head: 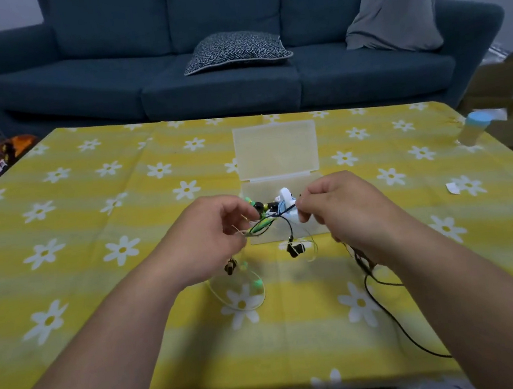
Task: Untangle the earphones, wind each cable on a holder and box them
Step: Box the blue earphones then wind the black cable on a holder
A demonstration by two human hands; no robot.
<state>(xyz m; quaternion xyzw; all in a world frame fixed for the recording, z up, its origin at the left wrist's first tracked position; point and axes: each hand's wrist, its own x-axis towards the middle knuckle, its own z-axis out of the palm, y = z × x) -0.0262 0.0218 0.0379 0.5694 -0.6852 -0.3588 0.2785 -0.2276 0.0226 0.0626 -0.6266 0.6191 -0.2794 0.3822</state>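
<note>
Follow the forearms in from the near table edge. On the left, pinch the green-and-clear strands with the left hand (211,231), fingers curled round them, raised above the yellow tablecloth (94,244). Leave the clear cable loop (239,305) and its green earbud (258,282) slack on the cloth; drag nothing. At centre, hold the earphone tangle (267,218) gently taut over the near part of the open clear box (275,147); cannot tell whether touching it. Find the crossing before pulling. Watch the black earbud (296,249) dangling beneath, probably the first snag. On the right, grip only the black strand in the right hand (343,207), fingertips closed on it, and draw slowly outward, feeding the trailing black cable (390,313) along the cloth.
</note>
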